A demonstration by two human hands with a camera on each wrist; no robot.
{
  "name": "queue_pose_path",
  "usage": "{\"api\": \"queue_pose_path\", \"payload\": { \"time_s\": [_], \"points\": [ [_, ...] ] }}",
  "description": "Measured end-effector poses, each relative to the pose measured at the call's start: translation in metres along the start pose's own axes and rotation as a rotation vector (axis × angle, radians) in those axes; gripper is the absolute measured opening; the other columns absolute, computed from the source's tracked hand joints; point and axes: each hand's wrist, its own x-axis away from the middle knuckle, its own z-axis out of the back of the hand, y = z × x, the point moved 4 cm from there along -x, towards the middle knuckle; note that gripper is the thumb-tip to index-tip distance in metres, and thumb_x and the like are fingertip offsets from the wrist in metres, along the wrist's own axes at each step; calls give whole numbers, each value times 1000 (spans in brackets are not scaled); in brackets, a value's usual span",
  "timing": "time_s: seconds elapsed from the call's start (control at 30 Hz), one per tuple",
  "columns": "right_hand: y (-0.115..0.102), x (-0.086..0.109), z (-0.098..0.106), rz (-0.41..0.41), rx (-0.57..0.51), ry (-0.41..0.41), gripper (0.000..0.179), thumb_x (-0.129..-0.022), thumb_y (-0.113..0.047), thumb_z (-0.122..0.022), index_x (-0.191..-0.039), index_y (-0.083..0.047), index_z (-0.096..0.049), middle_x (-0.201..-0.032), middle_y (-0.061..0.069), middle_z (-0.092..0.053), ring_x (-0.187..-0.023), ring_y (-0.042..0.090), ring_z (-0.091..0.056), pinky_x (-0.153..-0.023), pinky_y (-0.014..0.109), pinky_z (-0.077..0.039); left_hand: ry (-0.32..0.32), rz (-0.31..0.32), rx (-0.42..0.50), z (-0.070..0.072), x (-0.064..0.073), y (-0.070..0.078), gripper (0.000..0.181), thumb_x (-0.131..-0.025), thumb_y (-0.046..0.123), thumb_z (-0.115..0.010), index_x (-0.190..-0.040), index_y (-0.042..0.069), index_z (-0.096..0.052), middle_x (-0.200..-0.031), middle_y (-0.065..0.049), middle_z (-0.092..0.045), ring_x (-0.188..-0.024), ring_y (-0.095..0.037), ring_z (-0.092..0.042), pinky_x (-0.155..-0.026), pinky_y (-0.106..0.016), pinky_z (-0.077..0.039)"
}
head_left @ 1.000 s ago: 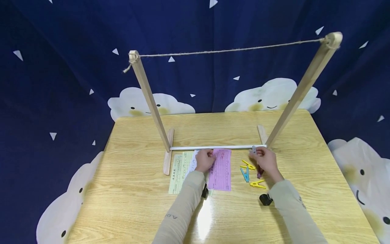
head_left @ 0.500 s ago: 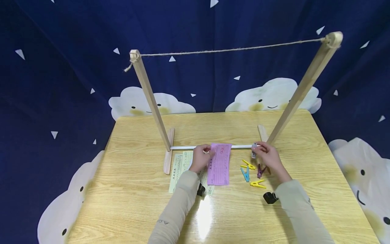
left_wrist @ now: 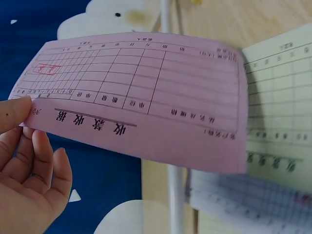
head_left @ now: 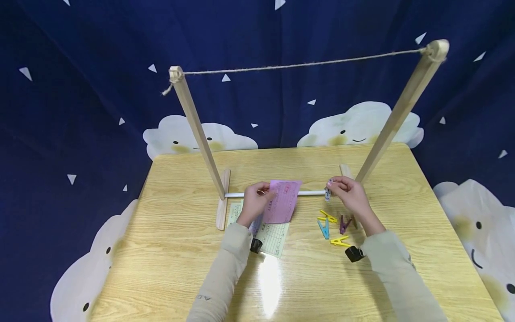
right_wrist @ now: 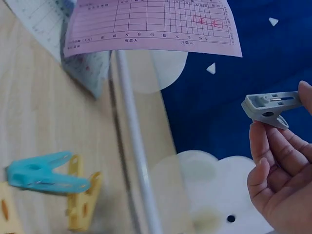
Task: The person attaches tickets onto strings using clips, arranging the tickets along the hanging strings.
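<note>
My left hand (head_left: pixel 254 202) pinches a pink receipt slip (head_left: pixel 284 202) by its upper left side, thumb on top. In the left wrist view the slip (left_wrist: pixel 131 92) spreads out flat, with printed lines and a red stamp. Pale green receipts (head_left: pixel 274 237) lie below it on the table, partly hidden by slip and arm. My right hand (head_left: pixel 353 197) holds a grey clothespin (right_wrist: pixel 270 106) between thumb and fingers, raised near the white rod. In front of that hand lie a blue clothespin (head_left: pixel 323 230), a purple clothespin (head_left: pixel 344 225) and two yellow clothespins (head_left: pixel 339 241).
A wooden stand straddles the table, with a left post (head_left: pixel 197 127) and a right post (head_left: pixel 402 114). Twine (head_left: pixel 297 66) runs between the post tops, and a white rod (head_left: pixel 311 192) joins the bases. A dark blue curtain (head_left: pixel 257 36) hangs behind.
My left hand has raised the pink slip off the other receipts, moving it up and slightly left. The right hand has lifted the grey clothespin up and a little left, away from the purple one.
</note>
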Motion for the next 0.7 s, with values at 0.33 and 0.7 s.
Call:
{"api": "queue_pose_path", "payload": {
  "time_s": [0.33, 0.7],
  "points": [
    [-44, -6, -3, 126, 70, -16, 33, -89, -20, -59, -111, 4, -57, -86, 0, -67, -73, 1, -58, -60, 19, -44, 50, -130, 44, 33, 5, 45, 9, -75, -10, -65, -82, -15, -62, -76, -25, -62, -68, -28, -55, -66, -34, -48],
    [-104, -17, -6, 249, 93, -41, 30, -88, -13, -61, -111, 6, -56, -94, 17, -66, -77, 1, -60, -66, 17, -46, 139, -171, 65, 67, 5, 64, 9, -78, -11, -62, -85, -16, -62, -79, -26, -62, -69, -18, -54, -69, -26, -46]
  ]
}}
